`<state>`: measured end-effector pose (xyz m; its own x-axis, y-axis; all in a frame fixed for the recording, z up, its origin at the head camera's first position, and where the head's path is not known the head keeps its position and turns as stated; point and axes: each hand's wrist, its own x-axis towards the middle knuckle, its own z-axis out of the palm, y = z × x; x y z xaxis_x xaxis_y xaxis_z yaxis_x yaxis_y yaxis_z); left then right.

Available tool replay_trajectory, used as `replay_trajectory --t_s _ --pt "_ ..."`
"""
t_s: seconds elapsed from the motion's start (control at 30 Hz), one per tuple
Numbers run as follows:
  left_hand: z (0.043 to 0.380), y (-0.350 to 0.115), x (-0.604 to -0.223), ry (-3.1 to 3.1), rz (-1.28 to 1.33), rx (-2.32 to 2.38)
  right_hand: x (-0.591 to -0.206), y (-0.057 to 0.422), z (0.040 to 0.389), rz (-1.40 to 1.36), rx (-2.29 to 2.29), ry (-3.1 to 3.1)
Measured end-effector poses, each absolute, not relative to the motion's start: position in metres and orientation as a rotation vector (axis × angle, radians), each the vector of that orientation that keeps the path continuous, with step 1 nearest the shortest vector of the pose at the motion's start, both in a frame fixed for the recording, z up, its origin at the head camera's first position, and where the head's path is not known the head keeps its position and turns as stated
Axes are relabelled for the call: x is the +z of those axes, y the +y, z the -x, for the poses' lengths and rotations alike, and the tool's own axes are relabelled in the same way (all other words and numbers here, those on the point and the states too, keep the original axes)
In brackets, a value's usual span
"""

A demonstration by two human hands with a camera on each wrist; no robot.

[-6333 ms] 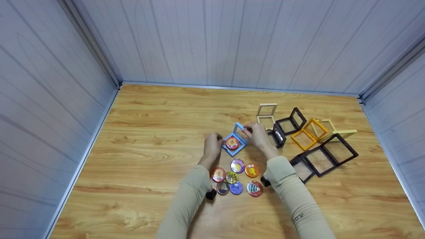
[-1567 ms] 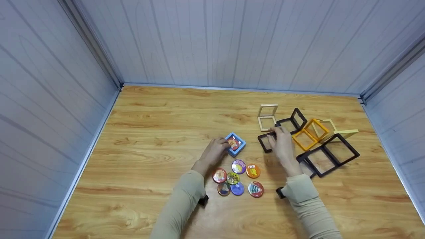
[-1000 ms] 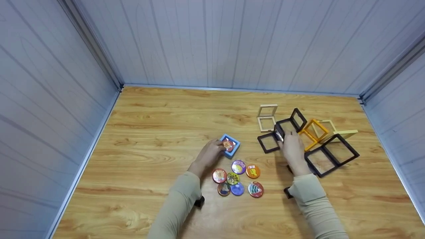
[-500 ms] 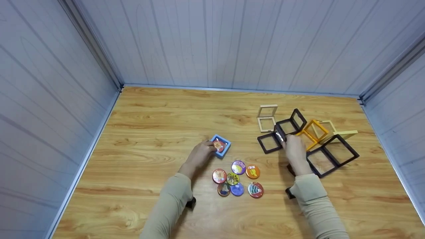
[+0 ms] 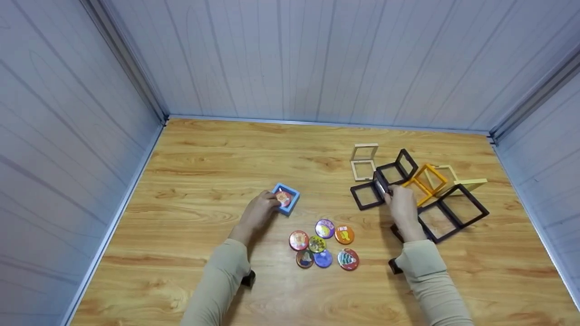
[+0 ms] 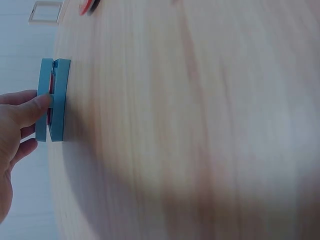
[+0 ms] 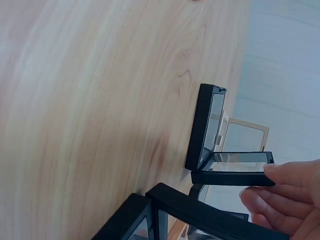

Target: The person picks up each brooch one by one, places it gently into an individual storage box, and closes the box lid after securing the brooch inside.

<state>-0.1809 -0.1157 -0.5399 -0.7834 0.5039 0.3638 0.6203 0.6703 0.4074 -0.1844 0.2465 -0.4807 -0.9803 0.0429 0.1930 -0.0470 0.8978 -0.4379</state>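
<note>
My left hand [image 5: 258, 212] grips a small blue display frame [image 5: 293, 202] by its left side, a red round badge [image 5: 283, 198] showing through its window. In the left wrist view the two halves of the blue frame [image 6: 59, 102] lie folded together with a narrow gap, thumb on the edge. At the right, my right hand [image 5: 402, 206] pinches the raised half of a small black display frame [image 5: 356, 199]. The right wrist view shows thumb and fingers on the edge of that black frame [image 7: 235, 178], its halves unfolded at about a right angle.
Several round badges, among them a purple badge [image 5: 325, 228] and an orange badge [image 5: 344, 234], lie between the forearms. Unfolded frames crowd the right: a cream frame [image 5: 355, 171], an orange frame [image 5: 436, 170], a large black frame [image 5: 446, 237]. Panel walls [image 5: 294, 63] enclose the tabletop.
The blue frame was open with the badge in its base; its lid has come down, and my left hand has slid it left. My right hand has moved from it to the small black frame.
</note>
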Motion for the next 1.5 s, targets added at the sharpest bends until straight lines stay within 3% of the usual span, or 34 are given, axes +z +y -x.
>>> replay_trajectory --t_s 0.83,1.5 --pt "0.169 -0.192 -0.536 -2.738 0.513 -0.827 -0.486 0.231 0.172 -0.083 0.719 -2.813" --pt "0.162 -0.256 -0.534 -2.752 0.394 -0.817 -0.489 0.221 0.161 -0.107 0.837 -2.812"
